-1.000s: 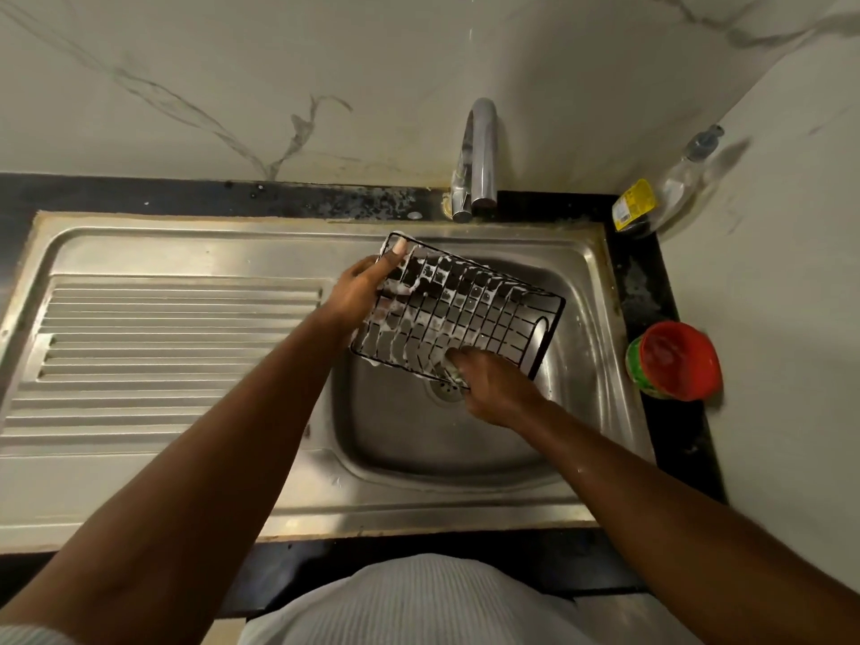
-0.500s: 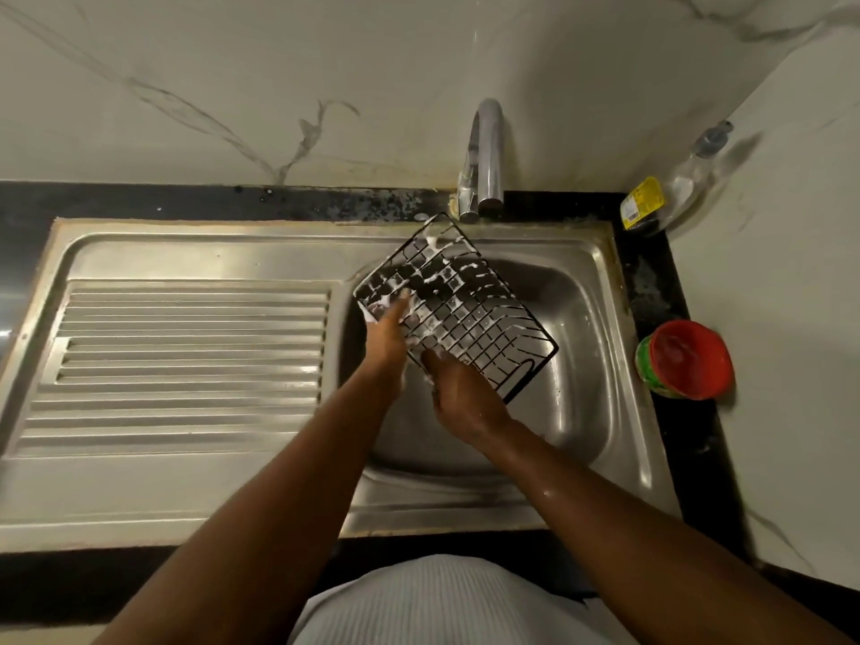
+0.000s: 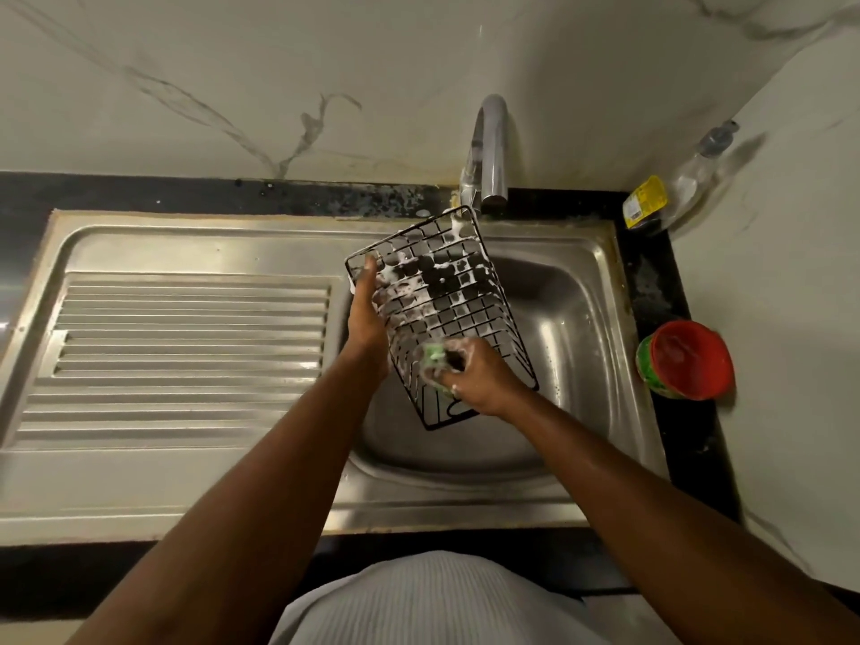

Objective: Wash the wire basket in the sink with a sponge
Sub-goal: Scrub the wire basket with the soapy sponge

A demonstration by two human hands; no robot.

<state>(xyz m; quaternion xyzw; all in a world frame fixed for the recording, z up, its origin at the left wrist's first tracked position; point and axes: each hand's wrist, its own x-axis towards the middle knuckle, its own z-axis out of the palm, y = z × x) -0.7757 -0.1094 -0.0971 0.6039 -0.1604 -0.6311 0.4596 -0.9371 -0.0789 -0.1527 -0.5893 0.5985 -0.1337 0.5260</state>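
A soapy black wire basket (image 3: 442, 314) is held tilted above the bowl of a stainless steel sink (image 3: 572, 318). The left hand (image 3: 367, 318) grips the basket's edge at nine o'clock, fingers curled over the wire. The right hand (image 3: 484, 374), at the basket's five o'clock, clutches a foamy green sponge (image 3: 435, 358) against the grid.

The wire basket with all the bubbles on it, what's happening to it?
A person is washing the wire basket over the sink. Their left hand holds the basket by its left edge, tilted above the bowl. Their right hand grips a soapy green sponge and presses it against the lower part of the basket. White foam clings to many of the wires. The tap stands just behind.
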